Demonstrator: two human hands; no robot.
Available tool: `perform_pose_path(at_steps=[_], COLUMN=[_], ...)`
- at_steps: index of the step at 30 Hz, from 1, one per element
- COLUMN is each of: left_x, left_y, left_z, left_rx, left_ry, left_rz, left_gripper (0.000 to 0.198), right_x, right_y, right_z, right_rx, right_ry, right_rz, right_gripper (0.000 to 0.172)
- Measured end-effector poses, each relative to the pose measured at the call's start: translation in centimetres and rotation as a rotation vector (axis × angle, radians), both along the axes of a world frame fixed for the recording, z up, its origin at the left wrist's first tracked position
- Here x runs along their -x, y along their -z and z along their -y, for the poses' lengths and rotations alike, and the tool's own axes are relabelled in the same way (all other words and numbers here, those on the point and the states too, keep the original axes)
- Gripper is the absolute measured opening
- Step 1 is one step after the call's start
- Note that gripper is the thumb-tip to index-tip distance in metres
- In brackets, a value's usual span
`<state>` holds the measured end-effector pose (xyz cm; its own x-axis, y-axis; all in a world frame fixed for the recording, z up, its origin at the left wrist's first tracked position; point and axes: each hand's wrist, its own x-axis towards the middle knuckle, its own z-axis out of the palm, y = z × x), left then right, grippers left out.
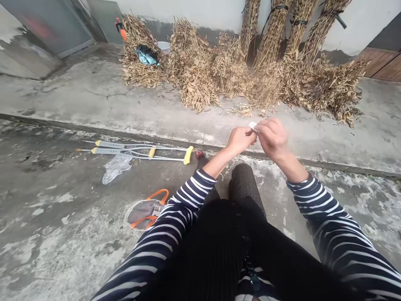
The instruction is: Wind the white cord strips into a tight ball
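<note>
My left hand (240,140) and my right hand (272,139) meet in front of me, above my knees. Their fingertips pinch a small white object (252,125) between them. Most of that object is hidden by my fingers, so its exact kind is hard to tell. Both striped sleeves reach forward from my body, and my dark-trousered knee (243,180) lies just under my hands.
A pair of metal crutches (134,150) with yellow grips lies on the concrete to my left, near a clear plastic bag (116,168) and an orange-handled bag (144,213). Bundles of dried plants (200,67) stand along the wall beyond a low concrete step (125,136).
</note>
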<state>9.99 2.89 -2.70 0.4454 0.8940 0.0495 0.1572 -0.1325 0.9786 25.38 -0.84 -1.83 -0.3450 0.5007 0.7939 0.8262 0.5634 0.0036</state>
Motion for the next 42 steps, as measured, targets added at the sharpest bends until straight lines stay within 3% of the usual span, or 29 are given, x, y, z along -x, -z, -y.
perform_pose_path(at_steps=[3, 5, 9, 13, 18, 22, 30, 35, 42], left_x=[-0.4, -0.5, -0.3, 0.2, 0.1, -0.2, -1.2, -1.9, -2.2], left_y=[0.6, 0.7, 0.2, -0.3, -0.2, 0.7, 2.8, 4.3, 5.4], left_z=[-0.3, -0.2, 0.7, 1.3, 0.9, 0.3, -0.4, -1.5, -1.1], left_rx=[-0.072, -0.009, 0.29, 0.37, 0.346, 0.29, 0.111, 0.185, 0.371], left_ry=[-0.051, -0.03, 0.086, 0.11, 0.105, 0.086, -0.096, -0.102, 0.02], left_rz=[-0.105, -0.081, 0.264, 0.49, 0.399, 0.265, 0.109, 0.177, 0.265], left_gripper=[0.019, 0.019, 0.016, 0.008, 0.021, 0.02, 0.012, 0.011, 0.015], right_x=[0.1, 0.0, -0.4, -0.8, -0.5, -0.4, 0.2, 0.3, -0.2], right_y=[0.1, 0.1, 0.1, 0.3, 0.7, 0.9, 1.3, 1.3, 1.4], right_z=[0.1, 0.2, 0.0, -0.3, -0.2, -0.1, 0.1, -0.1, -0.4], right_rx=[0.033, 0.028, 0.022, 0.058, 0.037, 0.053, 0.053, 0.053, 0.083], right_ry=[0.025, 0.053, 0.116, 0.173, 0.101, 0.082, 0.058, 0.078, 0.129], right_rz=[-0.016, -0.019, -0.03, -0.033, -0.043, -0.022, -0.022, -0.027, -0.053], right_gripper=[0.021, 0.022, 0.024, 0.021, 0.021, 0.025, 0.022, 0.024, 0.024])
